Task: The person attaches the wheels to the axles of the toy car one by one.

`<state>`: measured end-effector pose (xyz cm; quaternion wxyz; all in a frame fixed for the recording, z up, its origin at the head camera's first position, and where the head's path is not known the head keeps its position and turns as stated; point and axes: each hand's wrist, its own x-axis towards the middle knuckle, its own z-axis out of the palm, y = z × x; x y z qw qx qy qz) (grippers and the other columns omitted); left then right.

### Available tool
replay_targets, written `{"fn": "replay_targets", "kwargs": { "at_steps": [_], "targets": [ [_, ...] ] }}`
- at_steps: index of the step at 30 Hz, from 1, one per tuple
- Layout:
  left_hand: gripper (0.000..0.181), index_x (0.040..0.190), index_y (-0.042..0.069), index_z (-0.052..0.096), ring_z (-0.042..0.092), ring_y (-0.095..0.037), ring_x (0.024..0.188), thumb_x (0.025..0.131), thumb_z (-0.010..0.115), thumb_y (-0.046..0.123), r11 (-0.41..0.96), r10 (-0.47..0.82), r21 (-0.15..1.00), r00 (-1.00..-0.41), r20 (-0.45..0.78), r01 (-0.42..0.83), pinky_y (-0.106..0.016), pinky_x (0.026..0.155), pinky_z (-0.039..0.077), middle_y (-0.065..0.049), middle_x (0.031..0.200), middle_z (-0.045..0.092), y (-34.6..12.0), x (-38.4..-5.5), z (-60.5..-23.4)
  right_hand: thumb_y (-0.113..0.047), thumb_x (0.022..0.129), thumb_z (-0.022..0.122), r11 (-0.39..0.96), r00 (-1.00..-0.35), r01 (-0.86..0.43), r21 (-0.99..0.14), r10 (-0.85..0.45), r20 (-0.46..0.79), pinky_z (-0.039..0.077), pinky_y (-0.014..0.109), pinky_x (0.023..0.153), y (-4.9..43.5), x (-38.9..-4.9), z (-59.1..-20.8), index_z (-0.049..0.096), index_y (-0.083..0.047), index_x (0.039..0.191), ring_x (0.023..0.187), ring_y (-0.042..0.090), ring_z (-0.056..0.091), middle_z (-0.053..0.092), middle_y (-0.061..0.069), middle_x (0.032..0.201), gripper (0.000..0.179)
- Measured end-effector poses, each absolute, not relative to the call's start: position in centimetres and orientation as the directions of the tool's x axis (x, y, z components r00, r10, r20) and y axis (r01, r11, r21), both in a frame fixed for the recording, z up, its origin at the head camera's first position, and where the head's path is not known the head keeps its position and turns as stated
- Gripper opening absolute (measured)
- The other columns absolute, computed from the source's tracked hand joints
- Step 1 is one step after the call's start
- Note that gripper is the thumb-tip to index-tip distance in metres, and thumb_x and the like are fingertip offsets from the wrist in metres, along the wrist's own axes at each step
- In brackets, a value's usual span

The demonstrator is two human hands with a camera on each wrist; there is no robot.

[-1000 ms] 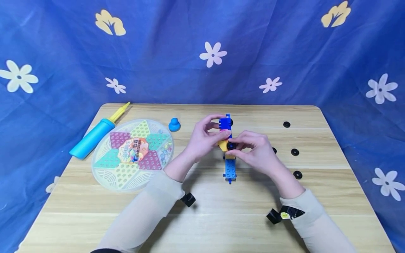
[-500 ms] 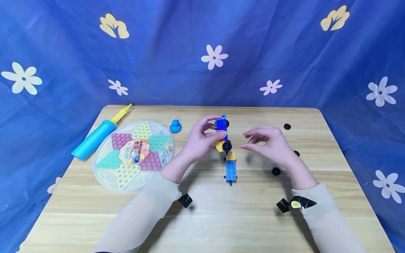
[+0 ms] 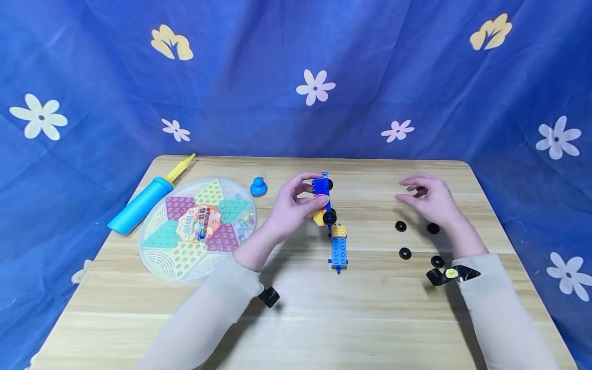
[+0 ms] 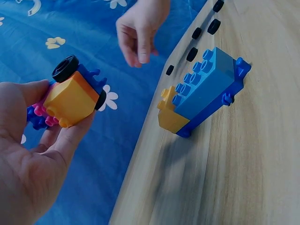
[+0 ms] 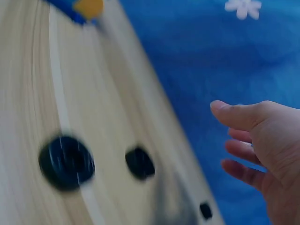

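Note:
My left hand (image 3: pixel 290 208) grips a toy brick car (image 3: pixel 320 186) built of blue, pink and yellow bricks, thumb on its near side. Black wheels show on it, one beside the yellow sloped brick (image 4: pixel 75 101). My right hand (image 3: pixel 432 199) is off to the right with nothing in it, fingers loosely bent and thumb apart. Several loose black wheels (image 3: pixel 401 226) lie on the table below that hand. Close to the car stands a brick trailer (image 3: pixel 339 249) with a light blue brick and a yellow one on a blue base; its axle stubs (image 4: pixel 227 98) carry no wheels.
On the left lies a round Chinese checkers board (image 3: pixel 185 257) with marbles under its clear cover. A blue and yellow hand pump (image 3: pixel 143 205) lies beside it. A small blue knobbed piece (image 3: pixel 258 187) stands behind, and a blue flowered cloth (image 3: pixel 259 103) hangs past the table's far edge.
My right hand has let go of the wheel at the car and moved right, over the loose wheels. The wheel stays on the car, which my left hand has shifted slightly left.

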<state>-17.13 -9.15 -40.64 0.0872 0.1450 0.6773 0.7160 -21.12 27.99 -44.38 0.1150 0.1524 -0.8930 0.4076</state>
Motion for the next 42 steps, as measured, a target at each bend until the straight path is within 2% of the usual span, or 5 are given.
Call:
{"fn": "replay_targets", "kwargs": {
  "at_steps": [8,14,19,34,42],
  "targets": [
    [0.047,0.141,0.018,0.061,0.076,-0.033,0.091,0.099,0.076,0.005,-0.067,0.316,0.995,-0.945,0.088,0.070,-0.029,0.062,0.060,-0.019,0.116,0.063,-9.1,-17.1,-40.9,-0.014,0.093,0.085,0.727,-0.966,-0.216,-0.652,-0.061,0.252,0.052,0.060,0.097,31.6,-22.5,-46.6,0.065,0.008,0.134,0.113,0.046,0.061,0.061,0.026,0.130,0.051],
    [0.047,0.142,0.019,0.061,0.077,-0.034,0.093,0.099,0.076,0.006,-0.069,0.323,0.995,-0.943,0.084,0.065,-0.037,0.067,0.063,-0.019,0.117,0.062,-9.0,-17.0,-41.0,-0.032,0.101,0.074,0.812,-0.995,-0.065,-0.581,-0.009,0.099,0.036,0.067,0.104,32.6,-23.4,-48.4,0.054,0.008,0.145,0.123,0.049,0.047,0.051,0.030,0.132,0.063],
    [0.047,0.142,0.020,0.061,0.077,-0.032,0.092,0.099,0.076,0.007,-0.056,0.322,0.996,-0.943,0.080,0.065,-0.036,0.065,0.062,-0.018,0.117,0.062,-9.2,-16.8,-41.2,-0.027,0.105,0.067,0.832,-0.993,-0.060,-0.552,0.008,0.120,0.032,0.071,0.098,32.5,-23.8,-49.3,0.060,0.004,0.141,0.122,0.048,0.047,0.052,0.027,0.126,0.049],
    [0.047,0.141,0.020,0.061,0.077,-0.033,0.090,0.099,0.076,0.007,-0.051,0.339,0.996,-0.937,0.083,0.070,-0.031,0.064,0.061,-0.018,0.116,0.062,-9.3,-16.7,-41.2,-0.015,0.106,0.068,0.747,-0.982,-0.117,-0.654,0.012,0.189,0.049,0.048,0.085,30.7,-22.6,-48.6,0.062,0.008,0.133,0.104,0.040,0.062,0.059,0.028,0.124,0.037],
    [0.047,0.141,0.020,0.061,0.077,-0.032,0.087,0.099,0.077,0.007,-0.042,0.340,0.996,-0.936,0.087,0.077,-0.031,0.063,0.059,-0.018,0.115,0.061,-9.3,-16.8,-41.3,-0.004,0.101,0.072,0.691,-0.949,-0.267,-0.671,-0.068,0.308,0.046,0.016,0.077,28.9,-21.7,-46.5,0.064,0.009,0.133,0.102,0.039,0.065,0.063,0.026,0.120,0.035]
  ]
}}
